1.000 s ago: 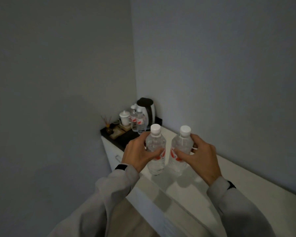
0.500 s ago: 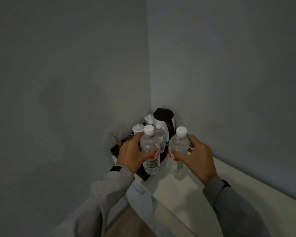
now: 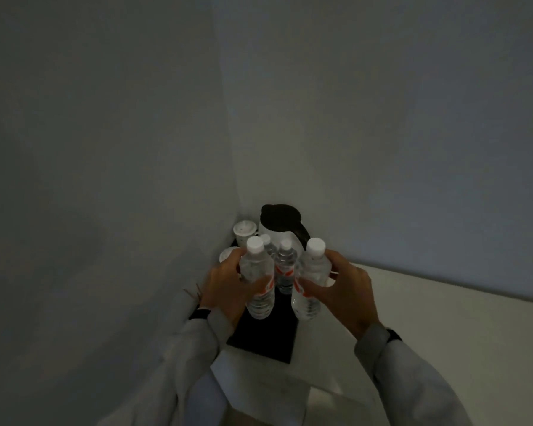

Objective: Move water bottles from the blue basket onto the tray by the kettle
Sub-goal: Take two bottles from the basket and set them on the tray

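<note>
My left hand (image 3: 228, 290) grips a clear water bottle (image 3: 257, 272) with a white cap and a red label. In my right hand (image 3: 342, 290) is a second bottle (image 3: 312, 278) of the same kind. Both bottles are upright, held just above the black tray (image 3: 268, 339). Two more bottles (image 3: 285, 265) stand on the tray behind them, in front of the white kettle with a black lid (image 3: 280, 222). The blue basket is out of view.
The tray sits in the wall corner on a white counter (image 3: 413, 318). Two white lidded cups (image 3: 243, 232) stand at the tray's left, against the wall. Thin sticks (image 3: 194, 292) poke up beside my left wrist. The counter's front edge is below the tray.
Both hands have carried the bottles along the counter toward the corner and now hold them over the tray. The kettle and tray appear much nearer.
</note>
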{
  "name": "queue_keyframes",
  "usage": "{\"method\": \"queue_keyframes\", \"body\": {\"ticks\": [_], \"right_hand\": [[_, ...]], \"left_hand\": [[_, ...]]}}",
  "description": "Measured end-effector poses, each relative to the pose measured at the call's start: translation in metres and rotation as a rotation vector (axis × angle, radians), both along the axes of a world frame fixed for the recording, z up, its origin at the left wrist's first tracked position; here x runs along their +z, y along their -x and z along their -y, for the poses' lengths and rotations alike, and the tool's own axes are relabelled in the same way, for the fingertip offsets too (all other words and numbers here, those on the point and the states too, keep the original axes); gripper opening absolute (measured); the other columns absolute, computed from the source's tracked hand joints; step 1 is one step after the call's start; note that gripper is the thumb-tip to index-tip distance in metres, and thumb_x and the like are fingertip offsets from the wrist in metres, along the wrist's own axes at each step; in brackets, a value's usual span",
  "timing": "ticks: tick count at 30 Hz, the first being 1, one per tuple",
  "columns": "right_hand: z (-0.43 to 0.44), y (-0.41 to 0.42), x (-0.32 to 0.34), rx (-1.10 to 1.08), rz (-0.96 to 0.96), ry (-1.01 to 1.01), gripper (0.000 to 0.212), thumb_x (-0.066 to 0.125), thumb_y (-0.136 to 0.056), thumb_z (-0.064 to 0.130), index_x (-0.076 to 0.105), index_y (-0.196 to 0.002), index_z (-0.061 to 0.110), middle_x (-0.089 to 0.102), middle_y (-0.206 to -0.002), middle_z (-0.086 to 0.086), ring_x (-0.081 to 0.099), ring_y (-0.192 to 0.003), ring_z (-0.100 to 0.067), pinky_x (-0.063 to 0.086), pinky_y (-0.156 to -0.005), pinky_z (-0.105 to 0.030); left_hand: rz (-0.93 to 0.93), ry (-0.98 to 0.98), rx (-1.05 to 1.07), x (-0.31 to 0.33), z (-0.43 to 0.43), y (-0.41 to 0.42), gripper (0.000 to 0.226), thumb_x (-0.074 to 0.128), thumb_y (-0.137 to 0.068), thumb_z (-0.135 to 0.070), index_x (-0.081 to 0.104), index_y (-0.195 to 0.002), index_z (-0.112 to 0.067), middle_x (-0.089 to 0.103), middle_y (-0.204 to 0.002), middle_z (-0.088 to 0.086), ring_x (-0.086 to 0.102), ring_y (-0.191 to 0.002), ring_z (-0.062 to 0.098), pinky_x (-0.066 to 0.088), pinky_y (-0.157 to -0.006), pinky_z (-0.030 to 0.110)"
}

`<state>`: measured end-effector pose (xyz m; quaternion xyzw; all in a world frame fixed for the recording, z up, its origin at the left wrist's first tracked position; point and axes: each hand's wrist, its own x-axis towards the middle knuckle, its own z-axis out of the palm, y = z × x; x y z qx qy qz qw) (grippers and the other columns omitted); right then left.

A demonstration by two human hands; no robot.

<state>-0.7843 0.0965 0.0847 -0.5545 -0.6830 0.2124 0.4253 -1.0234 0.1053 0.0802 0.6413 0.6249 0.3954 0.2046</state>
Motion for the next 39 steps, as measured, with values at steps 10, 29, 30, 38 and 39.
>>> {"method": "queue_keyframes", "body": {"ticks": [10,29,30,38,39], "right_hand": [[-0.048,0.036,-0.042,-0.155,0.090,0.173,0.073,0.085,-0.069,0.051,0.059,-0.132,0.024,0.072,-0.113,-0.007,0.067,-0.102,-0.026,0.055,-0.083,-0.037],[-0.082,0.091,-0.114,-0.288,0.072,0.371,0.064,0.081,-0.071,0.050,0.057,-0.125,0.026,0.071,-0.111,-0.006,0.065,-0.103,-0.030,0.052,-0.076,-0.035],[-0.083,0.092,-0.116,-0.296,0.071,0.373,0.064,0.081,-0.071,0.051,0.057,-0.125,0.026,0.071,-0.110,-0.006,0.064,-0.103,-0.030,0.052,-0.076,-0.035],[-0.092,0.094,-0.130,-0.304,0.062,0.370,0.066,0.080,-0.071,0.051,0.056,-0.127,0.025,0.071,-0.114,-0.007,0.064,-0.105,-0.032,0.054,-0.080,-0.042],[-0.093,0.094,-0.131,-0.301,0.062,0.366,0.066,0.081,-0.071,0.051,0.056,-0.127,0.025,0.071,-0.114,-0.007,0.064,-0.105,-0.032,0.054,-0.080,-0.042]], "left_hand": [[0.097,0.159,-0.147,-0.033,-0.069,0.025,0.046,0.083,-0.069,-0.047,0.049,-0.098,-0.057,0.059,-0.099,-0.021,0.063,-0.101,0.020,0.052,-0.089,0.038],[0.061,0.299,-0.241,-0.104,-0.121,0.044,0.053,0.077,-0.062,-0.059,0.054,-0.105,-0.038,0.067,-0.107,-0.002,0.063,-0.103,0.025,0.052,-0.089,0.050],[0.043,0.284,-0.250,-0.106,-0.123,0.044,0.050,0.076,-0.063,-0.060,0.054,-0.102,-0.038,0.067,-0.103,-0.003,0.063,-0.100,0.025,0.052,-0.088,0.049],[0.084,0.221,-0.309,-0.102,-0.130,0.034,0.042,0.088,-0.068,-0.026,0.053,-0.083,-0.042,0.062,-0.084,-0.009,0.061,-0.084,0.015,0.043,-0.080,0.028],[0.085,0.214,-0.312,-0.102,-0.130,0.034,0.042,0.088,-0.067,-0.027,0.053,-0.087,-0.039,0.063,-0.087,-0.005,0.062,-0.088,0.018,0.043,-0.081,0.028]]}}
